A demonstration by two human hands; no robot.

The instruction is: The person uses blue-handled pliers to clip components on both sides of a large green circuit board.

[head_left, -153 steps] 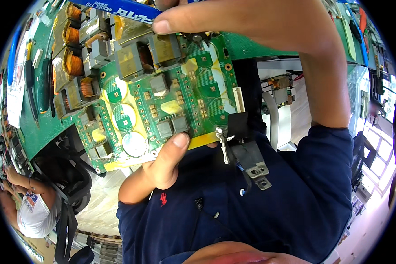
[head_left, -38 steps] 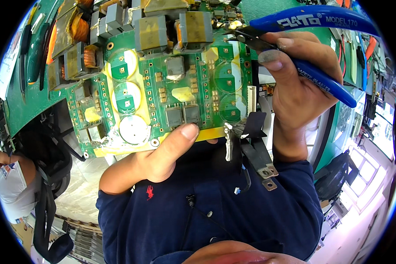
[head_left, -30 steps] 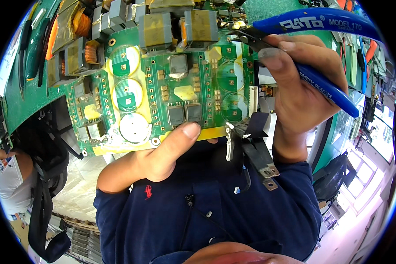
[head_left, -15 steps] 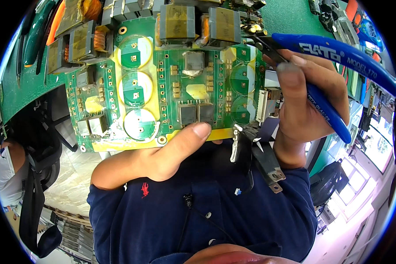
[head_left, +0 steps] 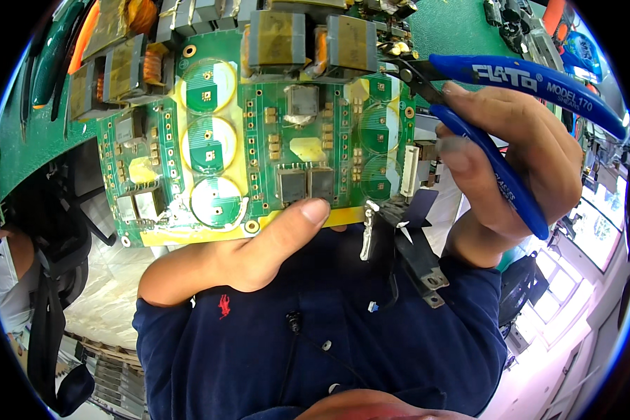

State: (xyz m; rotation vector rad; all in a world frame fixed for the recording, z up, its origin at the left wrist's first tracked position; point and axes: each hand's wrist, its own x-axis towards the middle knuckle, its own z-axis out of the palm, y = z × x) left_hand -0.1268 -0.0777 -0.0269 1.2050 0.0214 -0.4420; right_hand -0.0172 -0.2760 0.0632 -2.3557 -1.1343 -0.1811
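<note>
My left hand grips the near edge of a green circuit board, its thumb on top and its other fingers mostly hidden beneath. Boxy transformers with yellow tape, one of them a grey transformer, stand along the board's far side. Round bare green pads and small components cover the rest. My right hand is closed around blue-handled side cutters, the handles spread apart. The cutters' dark jaws reach the board's far right, beside the rightmost transformer; their tips are hard to make out there.
Black parts with a metal end hang by the board's near right corner. Green-handled pliers lie on the green bench mat at far left. A black chair and another person are at the left.
The cutters' handles have spread a little wider, and my right-hand fingers have loosened and shifted outward. The board and my left hand keep their places relative to each other; the whole view has shifted slightly.
</note>
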